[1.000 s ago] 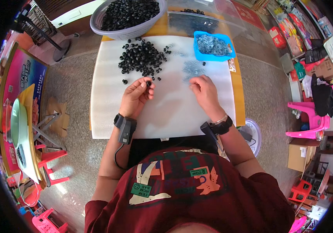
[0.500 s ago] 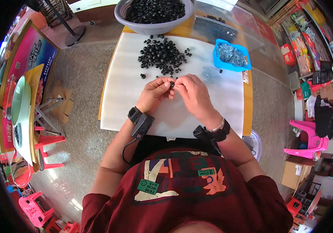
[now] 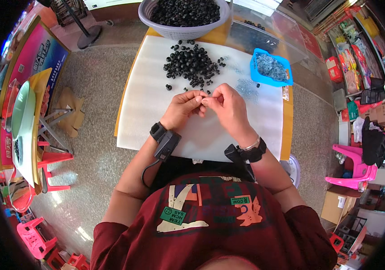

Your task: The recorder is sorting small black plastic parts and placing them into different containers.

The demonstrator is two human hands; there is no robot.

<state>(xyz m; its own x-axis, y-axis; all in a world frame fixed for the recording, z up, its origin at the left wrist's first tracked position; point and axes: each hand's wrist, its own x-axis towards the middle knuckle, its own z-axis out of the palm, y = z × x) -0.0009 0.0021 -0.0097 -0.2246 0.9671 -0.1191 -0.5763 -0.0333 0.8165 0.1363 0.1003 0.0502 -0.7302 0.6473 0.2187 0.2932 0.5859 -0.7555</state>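
My left hand (image 3: 184, 107) and my right hand (image 3: 227, 106) meet fingertip to fingertip over the white board (image 3: 147, 112), just below a heap of small black rings (image 3: 191, 66). Each hand pinches a tiny part where the fingers touch; the parts are mostly hidden by the fingers, so I cannot tell their kind for sure. A few loose small clear pieces (image 3: 246, 88) lie on the board beside my right hand. Both wrists carry black strapped devices.
A grey basket (image 3: 156, 26) full of black rings stands at the far edge. A blue tray (image 3: 254, 74) of small silvery pieces sits at the right. A clear plastic sheet (image 3: 269, 31) lies behind it. Pink stools (image 3: 354, 173) and boxes stand around the table.
One second ago my hands lay apart, the left near the black rings, the right near the clear pieces. They have come together, fingertips touching, at the middle of the board.
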